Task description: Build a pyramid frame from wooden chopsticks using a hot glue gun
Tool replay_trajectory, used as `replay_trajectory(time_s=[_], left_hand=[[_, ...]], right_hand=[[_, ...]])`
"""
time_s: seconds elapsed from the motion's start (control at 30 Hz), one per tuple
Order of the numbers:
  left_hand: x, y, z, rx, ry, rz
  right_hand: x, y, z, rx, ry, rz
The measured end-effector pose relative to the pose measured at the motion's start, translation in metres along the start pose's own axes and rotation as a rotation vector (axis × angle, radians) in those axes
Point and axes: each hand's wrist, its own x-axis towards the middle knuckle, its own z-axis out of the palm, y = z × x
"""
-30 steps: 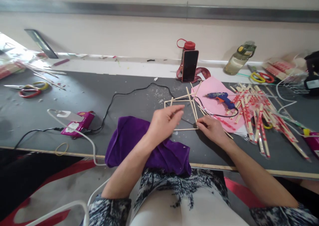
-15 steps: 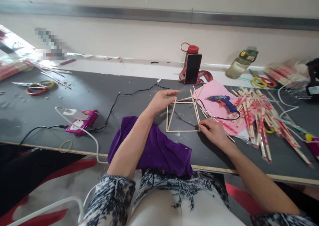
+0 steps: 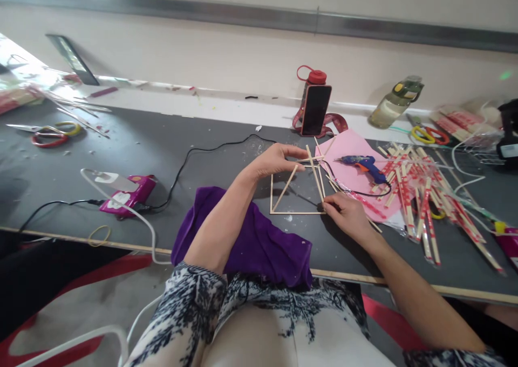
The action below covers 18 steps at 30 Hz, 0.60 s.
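A light wooden frame of chopsticks (image 3: 297, 212) rests on the grey table, with a square base and several sticks slanting upward. My left hand (image 3: 275, 161) reaches over its far left side. Its fingers and thumb close around the upper end of a leaning stick, partly hiding it. At the near right corner, my right hand (image 3: 343, 210) pinches the frame low down, where the base meets a slanting stick. Right of the frame, a blue glue gun (image 3: 364, 164) with an orange trigger lies on pink paper (image 3: 348, 143).
Several chopsticks in red-printed wrappers (image 3: 424, 194) are heaped at right. A purple cloth (image 3: 259, 237) lies under my left forearm. Behind stand a phone (image 3: 316, 110), a red-capped bottle (image 3: 317, 77) and a clear bottle (image 3: 390, 108). Scissors (image 3: 50, 134) and a magenta power box (image 3: 129, 197) are left.
My left hand has shifted right, and the left slanting stick now leans further right at its top. My right hand stays at the near right corner.
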Motion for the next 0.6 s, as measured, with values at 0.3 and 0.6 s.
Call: replay_trajectory(time_s=[0.3,0.6], left_hand=[[0.002,-0.008,0.009,0.063,0.044,0.079],[0.001,-0.018,0.011,0.043,0.058,0.091]], right_hand=[[0.002,-0.002,0.0,-0.014,0.005,-0.006],[0.001,-0.003,-0.001,-0.011,0.004,-0.004]])
